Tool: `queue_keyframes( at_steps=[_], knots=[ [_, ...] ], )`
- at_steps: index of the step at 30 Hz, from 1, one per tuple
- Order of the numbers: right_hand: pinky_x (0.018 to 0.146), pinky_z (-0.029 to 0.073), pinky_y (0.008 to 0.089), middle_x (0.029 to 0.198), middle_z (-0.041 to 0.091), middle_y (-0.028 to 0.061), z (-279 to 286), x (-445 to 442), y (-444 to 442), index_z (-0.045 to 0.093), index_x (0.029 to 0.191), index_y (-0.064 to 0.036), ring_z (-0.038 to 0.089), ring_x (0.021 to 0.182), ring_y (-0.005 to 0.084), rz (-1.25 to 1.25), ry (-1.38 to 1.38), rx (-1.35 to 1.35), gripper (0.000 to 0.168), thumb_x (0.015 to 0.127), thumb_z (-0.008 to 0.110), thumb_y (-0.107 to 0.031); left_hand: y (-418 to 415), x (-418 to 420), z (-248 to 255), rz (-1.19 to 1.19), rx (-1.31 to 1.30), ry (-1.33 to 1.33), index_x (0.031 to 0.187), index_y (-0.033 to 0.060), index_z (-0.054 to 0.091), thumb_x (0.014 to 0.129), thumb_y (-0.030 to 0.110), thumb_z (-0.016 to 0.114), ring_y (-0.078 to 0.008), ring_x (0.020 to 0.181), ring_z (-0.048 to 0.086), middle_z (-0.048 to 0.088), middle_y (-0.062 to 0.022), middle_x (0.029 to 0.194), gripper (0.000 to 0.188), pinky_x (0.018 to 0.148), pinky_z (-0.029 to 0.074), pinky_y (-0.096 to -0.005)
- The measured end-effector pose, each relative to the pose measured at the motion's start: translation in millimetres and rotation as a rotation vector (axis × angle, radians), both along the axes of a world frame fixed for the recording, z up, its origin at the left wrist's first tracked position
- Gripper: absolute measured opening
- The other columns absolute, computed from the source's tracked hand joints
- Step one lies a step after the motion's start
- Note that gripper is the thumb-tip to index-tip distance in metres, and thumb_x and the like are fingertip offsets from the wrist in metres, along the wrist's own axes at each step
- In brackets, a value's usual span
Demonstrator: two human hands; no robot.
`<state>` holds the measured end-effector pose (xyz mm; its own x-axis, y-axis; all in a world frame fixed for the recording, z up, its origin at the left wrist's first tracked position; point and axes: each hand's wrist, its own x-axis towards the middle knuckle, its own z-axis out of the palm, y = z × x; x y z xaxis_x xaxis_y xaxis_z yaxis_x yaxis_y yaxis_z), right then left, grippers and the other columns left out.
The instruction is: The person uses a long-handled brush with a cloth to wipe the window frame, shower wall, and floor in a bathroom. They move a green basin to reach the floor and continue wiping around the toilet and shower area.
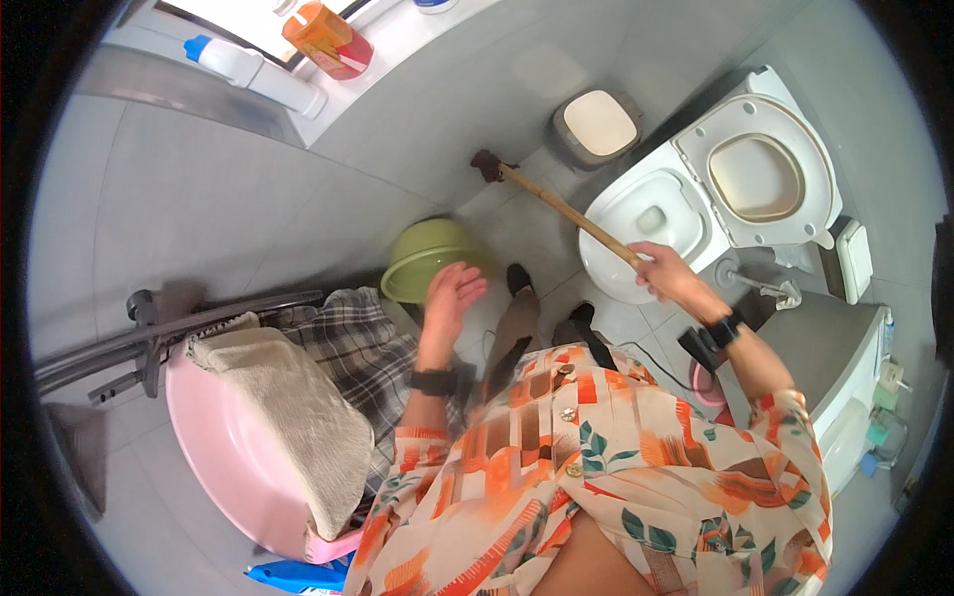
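My right hand (661,274) is closed around the end of a long wooden handle (566,211). A dark reddish-brown head (488,165), its kind unclear, is at the far end, near the foot of the grey wall. The handle passes across the edge of the white toilet bowl (618,261), whose lid and seat (756,175) are raised. My left hand (452,293) is held up with nothing in it, in front of a green plastic basin (425,253). Both wrists wear dark bands.
A lidded bin (600,123) stands by the wall beyond the toilet. At left, a pink tub (231,454) bears a beige cloth (298,417), beside a plaid cloth (346,335) and a metal rail (223,316). Bottles, one of them orange (328,41), stand on the windowsill. A grey-topped cabinet (812,343) is at right.
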<state>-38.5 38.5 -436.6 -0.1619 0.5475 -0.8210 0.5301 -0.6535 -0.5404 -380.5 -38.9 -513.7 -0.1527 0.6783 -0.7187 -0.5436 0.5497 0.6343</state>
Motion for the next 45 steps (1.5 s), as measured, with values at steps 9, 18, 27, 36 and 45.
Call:
queue_keyframes(
  at_steps=[9, 18, 27, 36, 45],
  knots=[
    [0.036, 0.033, 0.0292, 0.057, 0.05, 0.0055, -182.5, -97.9, 94.3, 0.058, 0.094, 0.001, 0.046, 0.043, 0.0147, 0.018, -0.023, 0.101, 0.021, 0.084, 0.048, -0.015, 9.2, -62.3, -33.3, 0.126, -0.067, 0.044, 0.114, -0.0021, 0.045, 0.089, 0.021, 0.052, -0.0279, 0.087, 0.06, 0.059, -0.0152, 0.101, 0.034, 0.077, 0.05, -0.0363],
    [0.039, 0.035, 0.0304, 0.059, 0.052, 0.0054, -187.0, -108.3, 115.0, 0.058, 0.086, 0.003, 0.049, 0.046, 0.0157, 0.017, 0.035, 0.176, 0.02, 0.082, 0.051, -0.016, 23.9, -62.9, -33.6, 0.141, -0.025, 0.064, 0.11, -0.0008, 0.048, 0.089, 0.017, 0.052, -0.0251, 0.079, 0.061, 0.059, -0.0156, 0.096, 0.028, 0.072, 0.052, -0.0339],
    [0.036, 0.029, 0.0226, 0.064, 0.047, -0.0009, -26.6, 3.4, 44.6, 0.049, 0.12, -0.009, 0.039, 0.046, 0.0068, -0.028, 0.013, 0.058, 0.033, 0.089, 0.051, -0.019, 30.4, -8.8, 2.7, 0.0, 0.005, 0.086, 0.115, -0.0013, 0.046, 0.089, 0.018, 0.052, -0.0246, 0.079, 0.062, 0.06, -0.0164, 0.099, 0.033, 0.072, 0.053, -0.0337],
    [0.043, 0.033, 0.0201, 0.066, 0.047, -0.0043, 133.1, 108.7, -76.4, 0.046, 0.129, -0.014, 0.038, 0.051, 0.0039, -0.013, 0.042, 0.231, 0.039, 0.09, 0.051, -0.018, 21.3, 97.6, 33.7, -0.272, 0.122, 0.107, 0.112, 0.0006, 0.047, 0.091, 0.02, 0.047, -0.0213, 0.081, 0.061, 0.059, -0.0123, 0.099, 0.029, 0.071, 0.052, -0.0306],
    [0.051, 0.035, 0.0197, 0.067, 0.047, -0.0034, 172.4, 171.1, -139.5, 0.047, 0.128, -0.016, 0.039, 0.057, 0.0046, -0.098, 0.135, 0.348, 0.039, 0.09, 0.049, -0.011, 27.2, 200.8, 79.2, -0.434, 0.18, 0.129, 0.113, 0.0012, 0.047, 0.09, 0.021, 0.048, -0.0208, 0.082, 0.06, 0.058, -0.011, 0.1, 0.03, 0.072, 0.051, -0.0308]
  ],
)
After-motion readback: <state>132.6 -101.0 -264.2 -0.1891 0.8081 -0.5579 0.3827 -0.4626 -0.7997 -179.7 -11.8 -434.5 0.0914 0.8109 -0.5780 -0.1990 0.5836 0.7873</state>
